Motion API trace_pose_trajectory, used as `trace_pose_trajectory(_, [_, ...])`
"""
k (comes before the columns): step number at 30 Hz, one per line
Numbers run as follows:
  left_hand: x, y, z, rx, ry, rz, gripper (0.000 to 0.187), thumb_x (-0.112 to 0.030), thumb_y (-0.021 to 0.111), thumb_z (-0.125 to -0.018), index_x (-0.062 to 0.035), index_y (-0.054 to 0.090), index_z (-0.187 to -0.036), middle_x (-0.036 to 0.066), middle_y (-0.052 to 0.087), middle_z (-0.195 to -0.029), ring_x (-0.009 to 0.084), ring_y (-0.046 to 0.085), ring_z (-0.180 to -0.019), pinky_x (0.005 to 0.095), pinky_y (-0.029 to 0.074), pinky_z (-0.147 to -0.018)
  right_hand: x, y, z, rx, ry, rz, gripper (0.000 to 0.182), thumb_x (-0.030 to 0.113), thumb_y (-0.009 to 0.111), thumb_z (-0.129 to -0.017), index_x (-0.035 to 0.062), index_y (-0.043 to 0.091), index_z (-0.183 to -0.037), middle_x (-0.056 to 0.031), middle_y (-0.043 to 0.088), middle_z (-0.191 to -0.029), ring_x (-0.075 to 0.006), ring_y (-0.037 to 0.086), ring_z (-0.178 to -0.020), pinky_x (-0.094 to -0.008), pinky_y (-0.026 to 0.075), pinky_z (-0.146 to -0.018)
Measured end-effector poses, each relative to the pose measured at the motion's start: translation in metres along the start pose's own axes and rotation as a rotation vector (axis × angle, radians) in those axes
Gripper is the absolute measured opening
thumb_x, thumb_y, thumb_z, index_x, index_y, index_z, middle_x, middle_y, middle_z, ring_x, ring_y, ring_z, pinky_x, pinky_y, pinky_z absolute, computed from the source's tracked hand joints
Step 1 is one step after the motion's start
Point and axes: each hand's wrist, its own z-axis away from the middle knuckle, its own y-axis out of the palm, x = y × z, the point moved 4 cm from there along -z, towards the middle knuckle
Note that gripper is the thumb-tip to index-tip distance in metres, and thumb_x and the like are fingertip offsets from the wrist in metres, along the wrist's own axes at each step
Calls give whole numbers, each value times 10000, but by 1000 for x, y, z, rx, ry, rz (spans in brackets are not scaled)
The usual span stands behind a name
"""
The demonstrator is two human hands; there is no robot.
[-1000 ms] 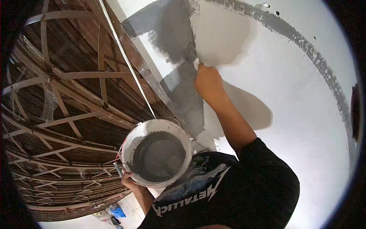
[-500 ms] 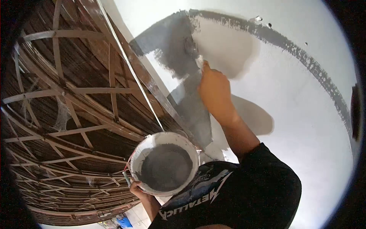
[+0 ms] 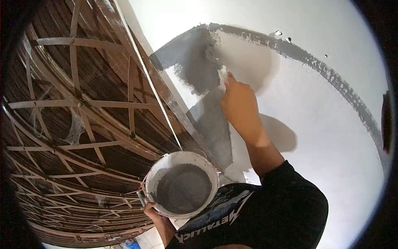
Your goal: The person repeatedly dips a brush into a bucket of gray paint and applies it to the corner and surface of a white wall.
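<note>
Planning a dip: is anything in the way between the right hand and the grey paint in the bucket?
Nothing visible: the right hand, at the wall, has open space toward the bucket, whose mouth is uncovered over the grey paint.

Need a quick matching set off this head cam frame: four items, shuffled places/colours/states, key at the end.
1. Bucket
2. Right hand
3. Shirt
4. Left hand

A. Black, with pale lettering
B. Gripping a rim at its lower left in the view
C. White inside, with grey mix in it
D. Holding a pale tool at the edge of a grey patch on the wall

Pairs: 1-C, 2-D, 3-A, 4-B
</note>
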Motion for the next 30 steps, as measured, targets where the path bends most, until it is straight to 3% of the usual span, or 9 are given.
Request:
trace_pose_trajectory(2, [9, -12, 0, -9, 32, -32, 376, -193, 460, -915, -44, 456, -570, 34, 475, -566, 137, 496, -460, 277, 382, -431, 0, 0, -1, 71, 27, 39, 535, 47, 571, -750, -77, 463, -1260, -222, 619, -821, -355, 637, -763, -427, 518, -687])
trace_pose_trajectory(7, [-11, 9, 7, -116, -117, -61, 285, -122, 486, -838, -71, 449, -560, 39, 493, -582, 140, 520, -537, 279, 421, -533, -16, 31, -10, 60, 38, -49, 483, 44, 542, -781, -92, 473, -1240, -246, 627, -856, -387, 638, -797, -472, 503, -727])
trace_pose_trajectory(9, [-33, 40, 10, -91, -412, 287, 104, -58, 476, -701, -6, 560, -736, 100, 584, -737, 221, 589, -720, 335, 483, -705, -23, 23, 3, -10, 15, -166, 435, 54, 517, -820, -93, 487, -1229, -262, 631, -914, -403, 635, -838, -479, 497, -761])
trace_pose_trajectory(12, [-50, 56, 4, -97, -524, 460, 505, -44, 439, -582, 83, 559, -1056, 193, 621, -1017, 328, 610, -897, 415, 513, -839, -55, 51, 28, -189, -24, -332, 376, 88, 485, -900, -93, 502, -1228, -279, 630, -943, -384, 635, -846, -430, 495, -777])
trace_pose_trajectory(18, [-41, 50, -8, -23, -457, 667, 415, -69, 432, -583, 88, 570, -943, 206, 626, -912, 343, 604, -845, 422, 527, -771, -85, 96, 68, -355, -21, -448, 365, 146, 488, -967, -90, 513, -1244, -214, 626, -876, -232, 606, -742, -318, 482, -702])
trace_pose_trajectory(23, [-49, 69, -4, -268, -556, 625, 117, -63, 406, -600, 1, 480, -664, 141, 550, -755, 319, 571, -698, 406, 514, -730, -58, 67, 56, -420, -129, -422, 365, 141, 504, -960, -35, 521, -1280, -176, 617, -867, -218, 584, -761, -284, 461, -713])
trace_pose_trajectory(26, [-51, 74, 5, -407, -510, 537, 97, -70, 432, -651, 3, 496, -644, 137, 556, -762, 295, 580, -700, 375, 509, -735, -42, 45, 30, -274, -68, -408, 349, 142, 518, -950, 14, 553, -1273, -187, 650, -937, -262, 618, -842, -319, 469, -771])
trace_pose_trajectory(28, [-38, 57, 10, -324, -330, 387, 101, -81, 457, -699, -2, 511, -666, 121, 561, -763, 269, 584, -710, 353, 501, -727, -34, 34, 5, -401, -216, -406, 359, 109, 535, -923, 50, 557, -1276, -176, 608, -829, -284, 573, -733, -354, 458, -701])
trace_pose_trajectory(30, [-23, 35, 16, -283, -349, 258, 246, -137, 491, -672, 11, 568, -853, 135, 605, -869, 272, 599, -805, 347, 499, -748, -29, 30, -12, -437, -285, -414, 368, 89, 546, -903, 70, 564, -1270, -172, 594, -785, -302, 559, -684, -378, 456, -668])
